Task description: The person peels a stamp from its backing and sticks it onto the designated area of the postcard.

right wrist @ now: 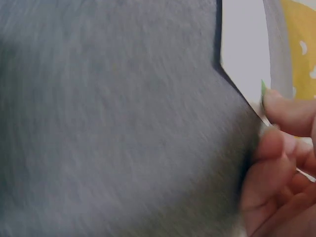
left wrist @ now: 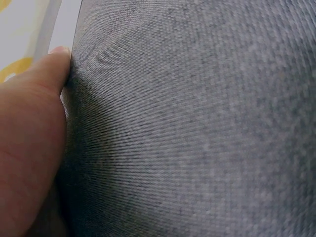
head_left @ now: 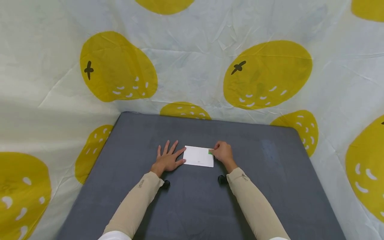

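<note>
A white envelope lies on the grey cloth, with small print near its lower edge. A small green sticker sits at its upper right corner. My left hand is spread flat on the cloth, its thumb and index fingertip at the envelope's left edge. In the left wrist view the thumb rests against the white edge. My right hand pinches the green sticker between thumb and curled fingers. The right wrist view shows the thumb over a green tip, at the envelope's edge; most of the sticker is hidden.
Grey cloth covers the table under both arms. White fabric with yellow fruit prints hangs behind and at the sides. A dark wrist camera shows at the right cuff and another at the left.
</note>
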Motion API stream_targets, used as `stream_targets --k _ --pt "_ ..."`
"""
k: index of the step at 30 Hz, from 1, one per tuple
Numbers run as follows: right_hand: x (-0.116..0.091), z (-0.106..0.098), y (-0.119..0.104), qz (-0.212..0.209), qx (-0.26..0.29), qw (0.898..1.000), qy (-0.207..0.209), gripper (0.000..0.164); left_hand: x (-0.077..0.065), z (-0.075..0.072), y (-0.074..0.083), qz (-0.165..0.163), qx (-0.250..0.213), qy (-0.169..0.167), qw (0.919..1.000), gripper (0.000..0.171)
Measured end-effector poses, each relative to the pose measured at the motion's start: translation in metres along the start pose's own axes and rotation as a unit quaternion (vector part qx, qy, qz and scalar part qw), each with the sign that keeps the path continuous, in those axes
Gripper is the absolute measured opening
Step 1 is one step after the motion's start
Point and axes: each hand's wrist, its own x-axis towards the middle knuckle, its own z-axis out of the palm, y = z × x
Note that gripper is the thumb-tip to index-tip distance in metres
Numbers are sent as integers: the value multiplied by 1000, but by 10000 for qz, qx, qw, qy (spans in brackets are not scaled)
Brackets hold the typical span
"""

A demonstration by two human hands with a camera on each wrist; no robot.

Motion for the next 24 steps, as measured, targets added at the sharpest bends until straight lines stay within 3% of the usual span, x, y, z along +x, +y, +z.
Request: stream_targets --k 8,11,17,19,24 --pt "0 -5 1 166 -468 9970 -595 50 -1 1 -7 -87 -53 -30 9999 66" --pt "1 -6 4 219 -395 9968 -653 48 1 5 -9 -96 -159 -79 9998 66" --pt "3 -6 9 242 -209 9977 -596 37 0 0 -6 -79 172 57 9998 65" --pt "1 -6 11 203 -160 9981 -566 34 3 2 -8 -106 180 -35 9998 66" --pt "-8 -9 12 4 -25 9989 -458 29 4 8 -9 -72 -65 21 10000 66"
